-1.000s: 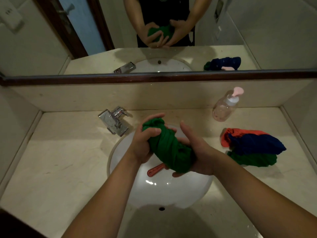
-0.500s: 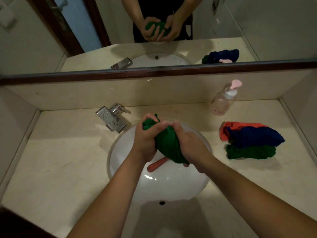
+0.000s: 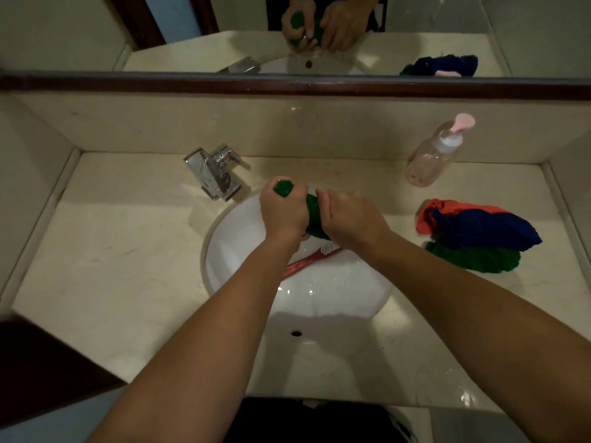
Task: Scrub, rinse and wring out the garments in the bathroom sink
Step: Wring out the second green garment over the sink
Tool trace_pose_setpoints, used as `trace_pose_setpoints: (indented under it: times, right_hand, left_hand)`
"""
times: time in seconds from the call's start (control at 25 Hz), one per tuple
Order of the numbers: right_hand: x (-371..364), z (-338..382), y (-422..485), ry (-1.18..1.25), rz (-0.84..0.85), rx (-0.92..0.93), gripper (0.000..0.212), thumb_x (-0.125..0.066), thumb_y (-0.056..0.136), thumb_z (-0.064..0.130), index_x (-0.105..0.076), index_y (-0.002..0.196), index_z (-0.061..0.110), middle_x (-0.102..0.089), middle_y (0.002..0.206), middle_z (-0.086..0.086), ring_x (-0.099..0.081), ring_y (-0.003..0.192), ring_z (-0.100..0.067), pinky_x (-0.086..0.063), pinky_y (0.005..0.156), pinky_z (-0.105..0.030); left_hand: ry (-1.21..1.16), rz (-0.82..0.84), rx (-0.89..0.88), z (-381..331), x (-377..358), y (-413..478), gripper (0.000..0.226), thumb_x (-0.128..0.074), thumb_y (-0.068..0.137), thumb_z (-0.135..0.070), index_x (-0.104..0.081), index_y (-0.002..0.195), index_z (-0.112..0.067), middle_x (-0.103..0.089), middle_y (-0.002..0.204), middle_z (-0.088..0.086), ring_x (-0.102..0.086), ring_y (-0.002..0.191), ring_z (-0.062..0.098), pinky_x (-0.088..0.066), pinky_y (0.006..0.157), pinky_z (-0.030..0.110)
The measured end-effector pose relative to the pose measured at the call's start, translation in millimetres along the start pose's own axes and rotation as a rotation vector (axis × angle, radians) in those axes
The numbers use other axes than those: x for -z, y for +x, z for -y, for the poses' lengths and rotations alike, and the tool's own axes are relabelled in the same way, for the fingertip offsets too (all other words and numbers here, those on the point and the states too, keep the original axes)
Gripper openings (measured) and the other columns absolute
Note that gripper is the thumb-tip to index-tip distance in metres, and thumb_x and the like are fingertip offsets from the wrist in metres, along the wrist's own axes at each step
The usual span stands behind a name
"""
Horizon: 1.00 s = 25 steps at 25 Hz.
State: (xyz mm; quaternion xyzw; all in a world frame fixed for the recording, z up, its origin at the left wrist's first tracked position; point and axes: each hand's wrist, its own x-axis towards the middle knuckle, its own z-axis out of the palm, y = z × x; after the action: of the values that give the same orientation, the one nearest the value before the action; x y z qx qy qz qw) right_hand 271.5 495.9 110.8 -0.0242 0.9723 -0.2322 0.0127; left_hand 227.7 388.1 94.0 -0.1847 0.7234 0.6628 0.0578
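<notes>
Wringing step rn, by the look of it. Green garment (image 3: 312, 210) is twisted into a tight rope and held over the sink (image 3: 224, 251), up near the basin's 12 o'clock edge. Left hand (image 3: 283, 214) has its fingers curled round the upper end, w/ a small green tuft poking out the top of the fist. Right hand (image 3: 350, 222) has its fingers wrapped round the lower part, right beside the left, so only a thin strip of cloth shows btwn them.

Tips imo:
- turn the fists opposite ways, not just squeeze, that's what gets the water out
- hands are v close together, so I'd regrip further apart and work down the length, otherwise the ends prob stay soggy
- do it low over the bowl so drips don't land on the counter (image 3: 112, 251)
- red brush (image 3: 307, 262) lies in the basin right under the hands, so watch the cloth doesn't snag on the bristles

Faucet (image 3: 216, 174) sits at 10 o'clock of the basin, can't tell if it's running. Once it's wrung, the pile of garments (image 3: 479, 235) at 3 o'clock looks like the spot for it, soap bottle (image 3: 431, 155) at 1 o'clock is well clear.
</notes>
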Motion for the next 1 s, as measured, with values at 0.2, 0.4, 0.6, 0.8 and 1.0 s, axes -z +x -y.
trace_pose_setpoints:
  times: [0.2,0.4,0.6,0.8,1.0]
  right_hand:
    - [-12.4,0.7,-10.7,0.231,0.069,-0.178,0.066,-0.026,0.102,0.066,-0.068,0.092,0.016,-0.064,0.073,-0.002,-0.061,0.062,-0.015,-0.046,0.054,-0.025]
    - [9.5,12.8,-23.5,0.635,0.193,-0.314,0.065,-0.043,0.099,0.064,-0.074,0.099,0.007,-0.07,0.082,-0.021,-0.058,0.054,-0.021,-0.043,0.04,-0.019]
    - [15.9,13.3,-35.7,1.047,0.386,-0.296,0.067,-0.046,0.099,0.065,-0.073,0.103,0.004,-0.069,0.075,-0.018,-0.056,0.056,-0.029,-0.042,0.047,-0.029]
    - [18.6,38.1,-39.7,1.316,0.495,-0.362,0.059,-0.046,0.095,0.066,-0.062,0.115,0.013,-0.069,0.077,-0.007,-0.064,0.059,-0.022,-0.037,0.046,-0.026]
    - [26.0,19.4,-44.0,1.507,0.824,-0.231,0.087,-0.087,0.073,0.051,-0.049,0.139,0.009,-0.064,0.116,-0.019,-0.066,0.099,-0.035,-0.058,0.062,-0.032]
  left_hand:
    - [-0.01,0.239,0.061,2.1,25.8,2.7,0.021,-0.07,0.092,-0.032,-0.057,0.087,-0.015,-0.062,0.081,0.006,-0.064,0.075,0.021,-0.056,0.067,0.034]
    - [-0.023,0.687,-0.053,-13.2,62.3,8.3,0.028,-0.064,0.087,-0.034,-0.057,0.107,-0.016,-0.059,0.099,0.014,-0.061,0.091,0.024,-0.053,0.081,0.036]
    - [0.339,0.924,-0.426,-34.6,100.8,28.9,0.06,-0.08,0.08,-0.034,-0.061,0.133,-0.015,-0.064,0.129,0.005,-0.065,0.118,0.018,-0.058,0.088,0.031]
    - [-0.14,0.991,-0.254,-37.3,85.4,13.4,0.072,-0.072,0.071,-0.02,-0.053,0.139,-0.004,-0.052,0.149,-0.005,-0.05,0.138,0.015,-0.045,0.108,0.036]
    - [-0.401,1.153,-0.249,-41.9,78.6,7.5,0.032,-0.065,0.075,0.0,-0.068,0.105,-0.013,-0.067,0.099,0.018,-0.063,0.101,0.045,-0.047,0.096,0.065]
